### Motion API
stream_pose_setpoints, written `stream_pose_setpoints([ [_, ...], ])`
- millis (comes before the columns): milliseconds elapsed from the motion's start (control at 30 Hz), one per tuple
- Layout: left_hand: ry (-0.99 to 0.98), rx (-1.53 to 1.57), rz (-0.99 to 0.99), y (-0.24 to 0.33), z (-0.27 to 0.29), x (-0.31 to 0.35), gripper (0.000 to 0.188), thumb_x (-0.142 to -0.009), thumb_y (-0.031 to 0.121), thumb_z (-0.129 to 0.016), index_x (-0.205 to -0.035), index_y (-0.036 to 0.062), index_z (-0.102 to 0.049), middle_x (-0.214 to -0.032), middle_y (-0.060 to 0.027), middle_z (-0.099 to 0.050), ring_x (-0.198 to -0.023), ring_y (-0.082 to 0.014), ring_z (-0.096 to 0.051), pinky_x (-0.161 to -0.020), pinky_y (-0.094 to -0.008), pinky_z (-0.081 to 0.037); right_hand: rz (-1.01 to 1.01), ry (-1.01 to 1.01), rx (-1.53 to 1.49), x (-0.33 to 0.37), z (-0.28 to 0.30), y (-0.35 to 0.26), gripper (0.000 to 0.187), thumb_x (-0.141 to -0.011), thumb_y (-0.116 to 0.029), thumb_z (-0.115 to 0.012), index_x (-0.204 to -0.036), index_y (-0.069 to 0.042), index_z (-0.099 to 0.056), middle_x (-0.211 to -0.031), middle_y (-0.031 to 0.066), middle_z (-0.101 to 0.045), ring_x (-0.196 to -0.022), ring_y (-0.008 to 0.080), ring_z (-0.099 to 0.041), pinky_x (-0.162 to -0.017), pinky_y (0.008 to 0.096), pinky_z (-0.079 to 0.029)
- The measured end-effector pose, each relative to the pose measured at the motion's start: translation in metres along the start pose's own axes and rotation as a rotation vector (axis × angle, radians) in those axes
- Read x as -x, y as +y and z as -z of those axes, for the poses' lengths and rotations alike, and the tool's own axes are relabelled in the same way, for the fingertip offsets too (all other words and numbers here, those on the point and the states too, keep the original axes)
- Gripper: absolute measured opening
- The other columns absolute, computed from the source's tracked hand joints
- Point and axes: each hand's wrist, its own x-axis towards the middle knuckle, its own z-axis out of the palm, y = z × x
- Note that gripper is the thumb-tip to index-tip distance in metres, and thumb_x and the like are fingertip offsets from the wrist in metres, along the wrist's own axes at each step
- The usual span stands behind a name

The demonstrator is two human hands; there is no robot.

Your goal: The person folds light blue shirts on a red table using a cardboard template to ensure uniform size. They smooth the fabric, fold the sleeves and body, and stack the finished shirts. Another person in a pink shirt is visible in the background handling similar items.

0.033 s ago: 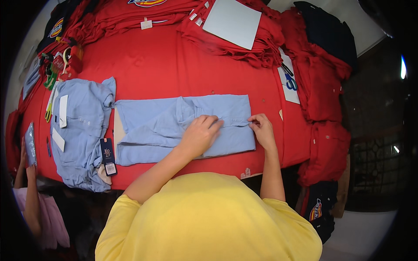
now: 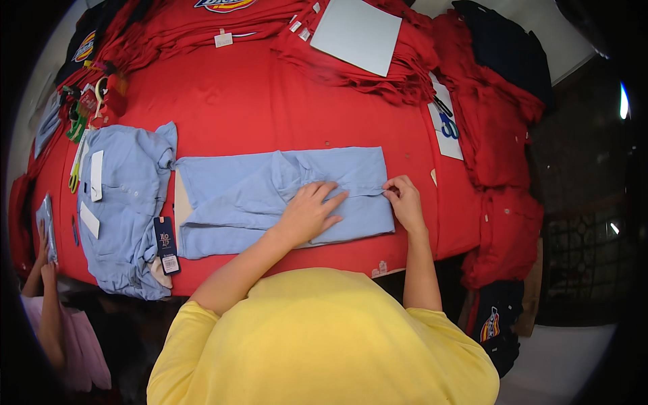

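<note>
A light blue garment [image 2: 236,196] lies folded into a long panel on the red cloth, with a beige board edge showing at its left end. My left hand [image 2: 312,210] rests flat on the panel, its fingers spread over the fabric. At the right end my right hand [image 2: 403,201] pinches the garment's edge where two folded layers meet. A second light blue garment [image 2: 128,209] lies to the left, with white tags on it. A dark blue hang tag [image 2: 166,244] sits between the two garments.
Stacked red garments [image 2: 358,88] line the far side, topped by a white board [image 2: 358,35]. More red clothes hang at the right. Blue-handled scissors [image 2: 448,127] lie on white paper. Yellow scissors [image 2: 74,174] are at the left. A co-worker's hand [image 2: 44,243] touches a plastic-wrapped packet there.
My left hand's fingers have spread and flattened on the fabric, the thumb now apart. My right hand keeps its pinch at the edge. The co-worker's hand has shifted on the packet.
</note>
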Motion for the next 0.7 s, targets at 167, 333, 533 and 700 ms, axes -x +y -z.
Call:
stream_pose_setpoints([
  [167,-0.106,-0.021,-0.061,-0.008,0.003,0.004,0.028,-0.080,0.018,-0.068,-0.106,0.0079,-0.065,-0.109,-0.0054,-0.059,-0.097,-0.0264,-0.053,-0.082,-0.0373,-0.046,-0.023,0.185,-0.025,0.009,-0.004,0.002,0.007,-0.082,0.000,-0.065,-0.084,0.002,-0.058,-0.084,0.0089,-0.059,-0.067,0.0158,-0.056,-0.061,0.0280,-0.046],
  [333,-0.101,-0.029,-0.170,0.001,-0.029,-0.081,0.017,-0.082,0.015,-0.061,-0.096,0.0108,-0.069,-0.103,-0.0008,-0.063,-0.096,-0.0212,-0.055,-0.082,-0.0329,-0.044,0.022,0.261,-0.015,0.022,-0.013,0.007,0.012,-0.084,-0.007,-0.064,-0.090,0.002,-0.058,-0.087,0.0175,-0.061,-0.078,0.0320,-0.059,-0.070,0.0387,-0.048],
  [533,-0.665,-0.237,-0.284,-0.002,-0.071,-0.144,0.024,-0.082,0.010,-0.055,-0.102,0.0130,-0.068,-0.105,-0.0047,-0.064,-0.097,-0.0234,-0.061,-0.086,-0.0367,-0.044,-0.073,0.112,0.035,0.017,-0.006,-0.002,0.013,-0.087,-0.008,-0.061,-0.094,0.002,-0.058,-0.091,0.0205,-0.063,-0.083,0.0376,-0.062,-0.075,0.0410,-0.049],
  [700,-0.584,-0.102,-0.303,0.007,-0.047,-0.143,0.021,-0.083,0.013,-0.054,-0.100,0.0130,-0.067,-0.102,-0.0067,-0.062,-0.100,-0.0234,-0.060,-0.089,-0.0391,-0.043,-0.199,-0.026,-0.694,0.010,0.030,-0.020,0.034,-0.090,-0.007,-0.059,-0.121,0.005,-0.051,-0.118,0.0101,-0.060,-0.111,0.0204,-0.056,-0.097,0.0314,-0.043],
])
